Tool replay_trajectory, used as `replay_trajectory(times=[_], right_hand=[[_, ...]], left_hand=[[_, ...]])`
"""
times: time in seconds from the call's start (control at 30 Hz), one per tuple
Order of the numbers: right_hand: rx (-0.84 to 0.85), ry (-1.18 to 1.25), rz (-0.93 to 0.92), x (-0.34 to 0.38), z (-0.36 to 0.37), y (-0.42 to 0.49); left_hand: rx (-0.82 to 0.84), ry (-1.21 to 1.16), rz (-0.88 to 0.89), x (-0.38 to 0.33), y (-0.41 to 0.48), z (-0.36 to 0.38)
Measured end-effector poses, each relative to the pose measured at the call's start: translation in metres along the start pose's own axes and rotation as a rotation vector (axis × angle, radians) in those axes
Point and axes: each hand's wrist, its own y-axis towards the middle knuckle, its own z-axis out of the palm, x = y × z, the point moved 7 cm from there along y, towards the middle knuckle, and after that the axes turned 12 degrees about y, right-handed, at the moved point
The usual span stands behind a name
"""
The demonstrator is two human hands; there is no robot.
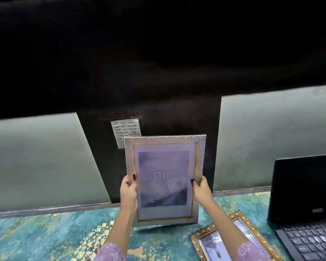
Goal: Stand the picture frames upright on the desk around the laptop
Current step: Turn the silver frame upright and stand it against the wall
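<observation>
A silver picture frame [165, 178] with a purple print stands upright against the dark wall panel, its bottom edge at the back of the desk. My left hand [128, 193] grips its left side and my right hand [201, 189] grips its right side, thumbs on the front. A gold ornate frame [233, 240] lies flat on the desk at the lower right, partly under my right forearm. The open black laptop [305, 204] sits at the far right.
The desk [45, 236] has a teal and gold patterned top. Behind it are grey-green wall panels [36, 157] and a dark centre panel with a small silvery patch [125, 130]. Desk surface stretches left of the silver frame.
</observation>
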Motion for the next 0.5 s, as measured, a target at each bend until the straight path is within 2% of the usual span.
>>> replay_trajectory(times=[0.17, 0.27, 0.4, 0.5], right_hand=[[0.057, -0.023, 0.019, 0.001, -0.002, 0.017], [0.124, -0.033, -0.026, 0.009, 0.004, 0.015], [0.185, -0.079, -0.044, 0.006, 0.008, 0.013], [0.198, -0.091, -0.026, 0.003, 0.011, 0.013]], left_hand=[[0.074, 0.048, 0.003, 0.002, 0.014, 0.011], [0.128, 0.147, -0.089, 0.012, 0.025, 0.01], [0.057, 0.418, -0.092, 0.014, 0.024, 0.003], [0.051, 0.496, -0.089, 0.011, 0.01, 0.007]])
